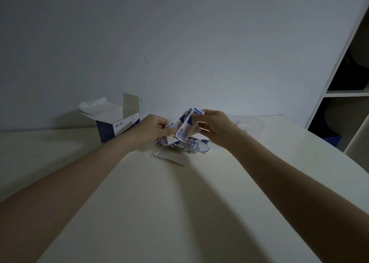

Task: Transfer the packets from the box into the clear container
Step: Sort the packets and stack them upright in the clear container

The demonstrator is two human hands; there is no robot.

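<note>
An open blue-and-white box stands at the back left of the table with its flaps up. Several small blue-and-white packets lie in a heap on the table in the middle. Above the heap, my left hand and my right hand both pinch a bunch of packets, the left at its lower end, the right at its upper end. A clear container sits just behind my right hand, faint against the table, partly hidden by the wrist.
A flat piece of grey card lies in front of the heap. The cream table reaches a plain wall at the back. A white shelf unit stands at the right, with a blue object low beside it.
</note>
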